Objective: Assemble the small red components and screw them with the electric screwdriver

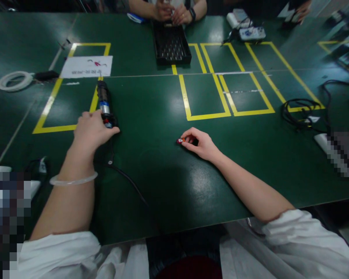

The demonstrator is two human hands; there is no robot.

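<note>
On the left, a black electric screwdriver (104,97) with a blue and silver band points away from me, its bit close to a paper sheet. My left hand (91,130) is closed around its near end, thumb stretched out to the right; the fingertips are partly hidden. A dark cord (128,178) runs from there towards the table's front edge. Near the middle, my right hand (200,143) is low over the table, thumb and fingers pinching a small red and orange piece (180,141). That piece is too small to identify.
Yellow tape rectangles (209,116) mark the green table. A printed sheet (87,66) and a white coil (14,81) lie left. Across the table, a person's hands (174,13) work above a black tray (174,60). Coiled black cable (298,114) lies right.
</note>
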